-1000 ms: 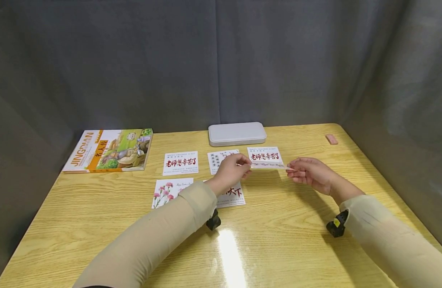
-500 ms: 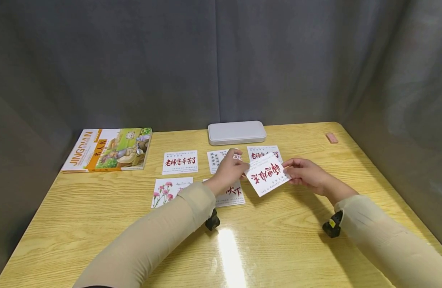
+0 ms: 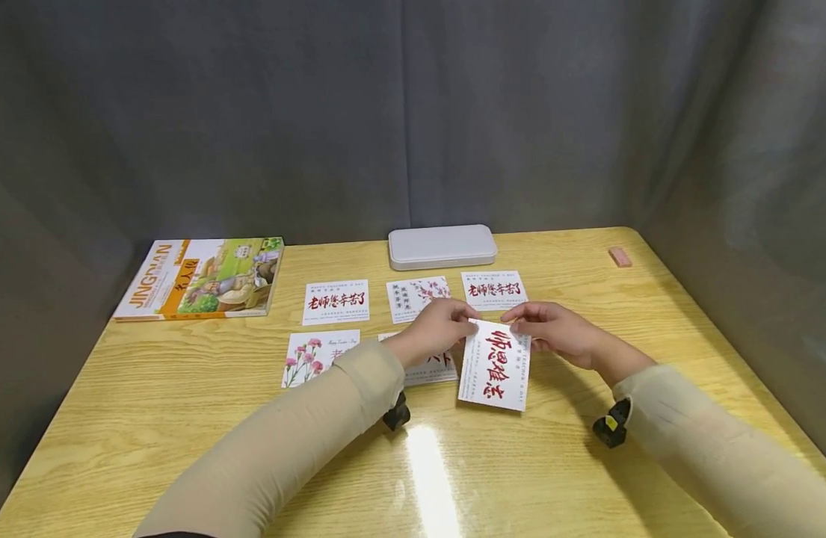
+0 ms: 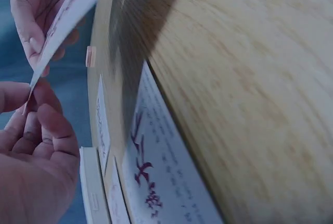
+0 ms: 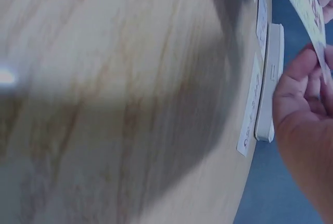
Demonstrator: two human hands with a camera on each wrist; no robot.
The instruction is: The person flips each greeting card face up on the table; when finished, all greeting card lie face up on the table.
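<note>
A white card with red Chinese lettering hangs between both hands above the table, its lettering turned sideways. My left hand pinches the upper left corner between thumb and fingers. At the upper right corner, my right hand pinches it too. In the left wrist view the card looks slightly bowed. Behind it lie a red-lettered card, a blossom card and another red-lettered card. A carnation card and a red-lettered card lie nearer, partly covered by my left arm.
A white case stands at the table's back edge. To the left lies a book with an illustrated cover. A small pink block sits at the back right. Grey curtains enclose the wooden table.
The held card was nearly edge-on and level; it has swung round, and its lettered face now shows with the far end toward me. My right hand has moved left, closer to my left.
</note>
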